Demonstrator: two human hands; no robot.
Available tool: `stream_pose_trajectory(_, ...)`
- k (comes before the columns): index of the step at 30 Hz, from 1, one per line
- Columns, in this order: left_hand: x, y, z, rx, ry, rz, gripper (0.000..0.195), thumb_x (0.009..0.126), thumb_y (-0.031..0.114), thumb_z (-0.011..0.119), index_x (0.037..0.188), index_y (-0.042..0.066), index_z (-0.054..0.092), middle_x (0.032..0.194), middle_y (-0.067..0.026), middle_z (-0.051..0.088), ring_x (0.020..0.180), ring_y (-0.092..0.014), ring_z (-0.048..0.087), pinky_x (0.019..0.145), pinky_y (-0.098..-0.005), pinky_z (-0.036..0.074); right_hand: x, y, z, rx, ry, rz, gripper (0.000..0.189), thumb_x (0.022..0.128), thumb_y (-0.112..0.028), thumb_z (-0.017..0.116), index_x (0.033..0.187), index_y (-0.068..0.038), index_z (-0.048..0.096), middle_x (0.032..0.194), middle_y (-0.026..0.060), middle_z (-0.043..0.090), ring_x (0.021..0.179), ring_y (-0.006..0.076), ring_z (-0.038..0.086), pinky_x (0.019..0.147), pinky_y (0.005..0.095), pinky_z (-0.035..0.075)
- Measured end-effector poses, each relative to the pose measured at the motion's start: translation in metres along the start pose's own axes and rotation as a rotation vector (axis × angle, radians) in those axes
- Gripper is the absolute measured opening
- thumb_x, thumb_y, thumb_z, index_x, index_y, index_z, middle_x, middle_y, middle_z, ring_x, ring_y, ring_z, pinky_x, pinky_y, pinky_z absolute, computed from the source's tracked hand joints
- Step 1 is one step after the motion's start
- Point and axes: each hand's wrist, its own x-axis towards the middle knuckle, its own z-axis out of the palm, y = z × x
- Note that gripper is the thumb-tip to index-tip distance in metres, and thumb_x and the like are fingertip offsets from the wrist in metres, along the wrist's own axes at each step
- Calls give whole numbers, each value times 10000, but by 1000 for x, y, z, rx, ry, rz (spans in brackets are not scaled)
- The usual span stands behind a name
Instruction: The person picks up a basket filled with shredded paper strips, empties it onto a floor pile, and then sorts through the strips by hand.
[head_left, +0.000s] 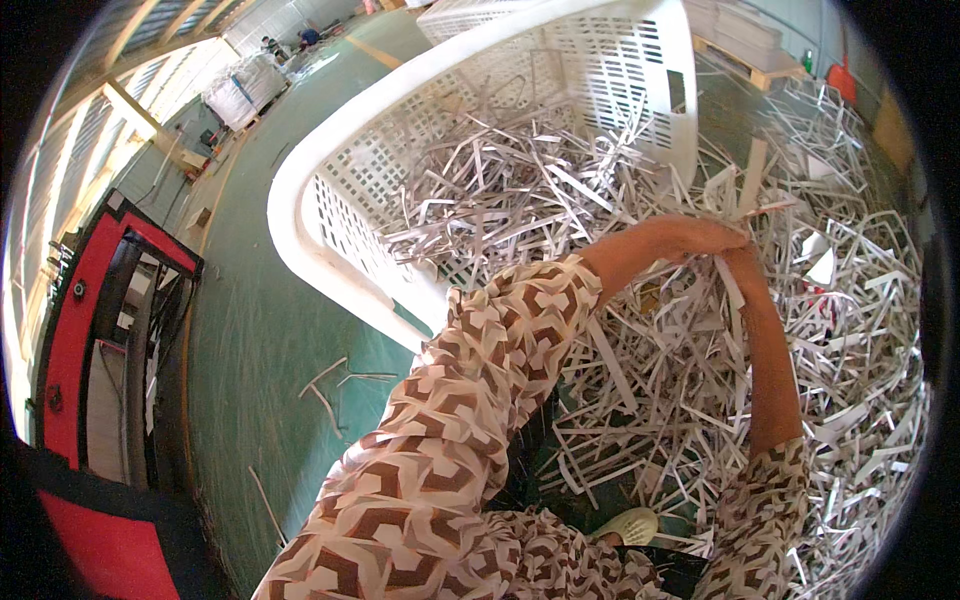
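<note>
My left arm, in a patterned sleeve, reaches across in front of a white perforated plastic basket (330, 135). My left hand (709, 236) is among loose paper strips to the right of this basket. From below, my right hand (739, 259) comes up to meet it, and the two overlap. Strips stick out behind and beneath both hands, a wide one (752, 176) standing nearly upright. The fingers are blurred and partly hidden, so their grip is unclear. Inside the tilted-looking basket lies a heap of similar paper strips (517, 187).
A large pile of paper strips (847, 360) covers the floor at right. A red and black machine (64, 360) stands at left. Stray strips (326, 397) lie on the green floor (247, 337). Further back are a wrapped bale (244, 90), a loaded pallet (750, 64) and people.
</note>
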Motion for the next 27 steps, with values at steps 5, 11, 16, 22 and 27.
stream_pose_trajectory(5,-8,-49,-29,57,87,4,587,794,411,571,1263,97,409,1271,-153,423,1141,-273,432,853,-438,424,-7,-11,25,499,64,160,292,771,-147,619,1038,-39,574,945,74,605,780,158,578,638,299,440)
stream_pose_trajectory(11,-5,-85,-51,562,-88,-9,565,714,332,668,1148,16,491,1105,-186,526,1033,-262,484,865,-406,381,-5,-26,19,795,8,87,294,790,-178,638,1039,-35,575,976,70,590,813,167,576,721,293,463)
stream_pose_trajectory(16,4,-63,-21,563,41,42,808,700,547,615,1280,34,383,1298,-190,377,1185,-323,383,1001,-442,270,-6,-42,-31,964,84,27,360,864,-193,538,1181,-29,488,924,86,605,774,139,577,684,258,487)
stream_pose_trajectory(22,-25,-49,-27,512,-97,58,632,841,574,379,1119,24,520,1096,-171,537,1042,-276,479,908,-400,358,11,-5,-64,1167,24,-146,356,850,-203,558,1127,-1,461,723,94,601,738,209,578,643,315,473)
stream_pose_trajectory(27,-12,-38,-11,595,-491,189,515,881,477,358,920,24,601,778,-87,630,665,-220,571,661,-371,453,14,57,-118,1047,395,72,241,820,-143,578,966,40,520,691,124,586,612,227,567,548,344,474)
